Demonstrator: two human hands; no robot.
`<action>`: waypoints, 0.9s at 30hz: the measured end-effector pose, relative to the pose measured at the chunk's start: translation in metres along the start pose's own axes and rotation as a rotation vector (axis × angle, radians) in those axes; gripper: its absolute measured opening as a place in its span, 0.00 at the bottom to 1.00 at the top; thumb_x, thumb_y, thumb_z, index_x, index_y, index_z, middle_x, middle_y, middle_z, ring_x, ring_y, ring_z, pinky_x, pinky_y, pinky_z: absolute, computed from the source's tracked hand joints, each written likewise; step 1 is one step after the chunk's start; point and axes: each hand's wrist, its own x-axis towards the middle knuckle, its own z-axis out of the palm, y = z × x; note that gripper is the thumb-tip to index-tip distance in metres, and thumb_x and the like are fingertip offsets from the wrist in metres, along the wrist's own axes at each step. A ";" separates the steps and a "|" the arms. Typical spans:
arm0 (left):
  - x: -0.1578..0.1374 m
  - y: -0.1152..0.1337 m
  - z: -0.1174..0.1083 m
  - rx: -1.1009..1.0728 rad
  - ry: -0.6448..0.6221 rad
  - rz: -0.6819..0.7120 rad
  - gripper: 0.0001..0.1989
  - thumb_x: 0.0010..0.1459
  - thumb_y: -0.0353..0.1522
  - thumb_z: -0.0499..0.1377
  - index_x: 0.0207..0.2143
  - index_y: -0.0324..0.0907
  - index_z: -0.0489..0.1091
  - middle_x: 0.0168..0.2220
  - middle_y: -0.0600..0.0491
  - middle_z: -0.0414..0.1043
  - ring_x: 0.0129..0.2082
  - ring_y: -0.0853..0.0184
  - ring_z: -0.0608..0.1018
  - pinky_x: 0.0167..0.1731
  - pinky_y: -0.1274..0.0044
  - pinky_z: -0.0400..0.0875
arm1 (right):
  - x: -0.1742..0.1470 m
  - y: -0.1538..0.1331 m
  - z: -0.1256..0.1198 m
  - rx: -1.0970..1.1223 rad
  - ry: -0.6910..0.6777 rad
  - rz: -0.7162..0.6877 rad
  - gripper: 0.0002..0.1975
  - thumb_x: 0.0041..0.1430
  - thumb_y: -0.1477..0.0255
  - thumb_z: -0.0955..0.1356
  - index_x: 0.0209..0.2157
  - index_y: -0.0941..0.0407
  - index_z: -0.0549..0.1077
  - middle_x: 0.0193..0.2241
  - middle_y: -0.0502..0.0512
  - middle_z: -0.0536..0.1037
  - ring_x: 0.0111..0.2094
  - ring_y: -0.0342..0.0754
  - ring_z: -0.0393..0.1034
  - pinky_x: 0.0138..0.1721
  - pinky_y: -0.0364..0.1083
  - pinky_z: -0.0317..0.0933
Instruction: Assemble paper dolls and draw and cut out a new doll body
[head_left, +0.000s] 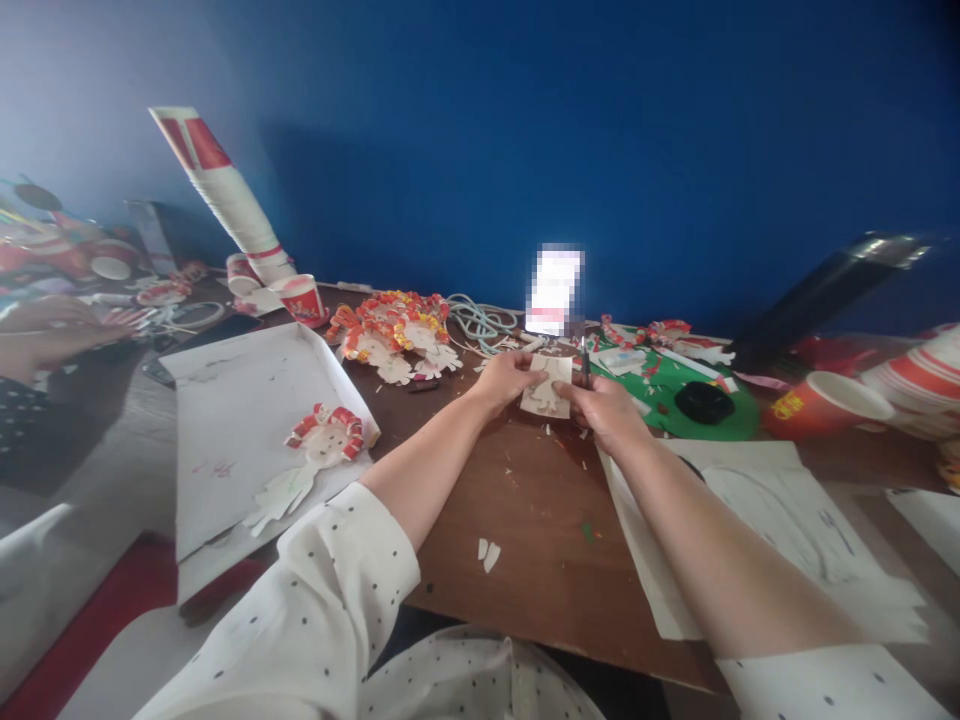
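"Over the far middle of the brown table, what do the hands have hold of?"

"A piece of pale paper with a little figure outlined on it. The left hand is nearly closed, its thumb and fingers pinching the paper's left side."

"And the right hand?"

"Drawn in too, with its thumb at the paper's right edge. A slim dark tool stands upright at its fingers; I can't tell which kind."

"What lies about them?"

"To the left, a heap of paper figures with red, orange and yellow trim. Nearer on that side, a single figure with a red-and-white curl rests on a white box. Just to the right of the hands is a green sheet, with a round black thing on it."

"Nearer the person?"

"Two white scraps on the bare wood, and pale sheets under the right forearm."

"And farther off?"

"A bright screen by the blue wall, a leaning stack of paper cups at the far left, and more cups at the right. Another person's hand, blurred, shows at the left edge."
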 end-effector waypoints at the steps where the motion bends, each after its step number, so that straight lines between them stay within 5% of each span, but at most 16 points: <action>1: 0.000 0.001 0.000 0.017 0.004 0.002 0.09 0.46 0.27 0.65 0.34 0.36 0.73 0.30 0.51 0.76 0.28 0.69 0.76 0.34 0.75 0.71 | 0.000 0.000 0.000 0.002 0.005 -0.008 0.14 0.40 0.65 0.76 0.28 0.55 0.72 0.13 0.43 0.65 0.12 0.38 0.53 0.14 0.41 0.45; 8: -0.001 -0.003 0.006 0.043 -0.076 0.006 0.14 0.44 0.29 0.67 0.36 0.36 0.73 0.30 0.51 0.76 0.29 0.69 0.75 0.33 0.77 0.70 | 0.002 0.002 -0.001 0.035 0.119 -0.059 0.14 0.41 0.63 0.76 0.29 0.55 0.74 0.21 0.49 0.76 0.22 0.46 0.70 0.25 0.45 0.66; 15: -0.004 -0.005 0.005 0.008 -0.086 -0.072 0.16 0.42 0.37 0.70 0.31 0.36 0.72 0.25 0.55 0.71 0.23 0.73 0.70 0.27 0.79 0.64 | 0.000 0.000 0.006 0.154 0.168 -0.036 0.13 0.40 0.66 0.76 0.28 0.54 0.73 0.22 0.49 0.78 0.24 0.50 0.74 0.28 0.48 0.71; 20: -0.004 -0.002 0.002 0.172 -0.001 -0.012 0.13 0.43 0.36 0.68 0.27 0.37 0.73 0.22 0.56 0.69 0.23 0.74 0.67 0.26 0.79 0.60 | 0.002 0.000 0.008 0.191 0.150 -0.016 0.14 0.38 0.66 0.76 0.27 0.54 0.73 0.22 0.51 0.79 0.24 0.51 0.75 0.27 0.49 0.72; 27: -0.003 -0.003 0.004 0.198 -0.060 0.001 0.12 0.44 0.37 0.67 0.26 0.37 0.71 0.22 0.57 0.67 0.22 0.75 0.65 0.25 0.79 0.59 | 0.002 -0.001 0.005 0.164 0.149 -0.049 0.14 0.39 0.65 0.76 0.29 0.55 0.74 0.21 0.49 0.78 0.23 0.50 0.74 0.26 0.47 0.69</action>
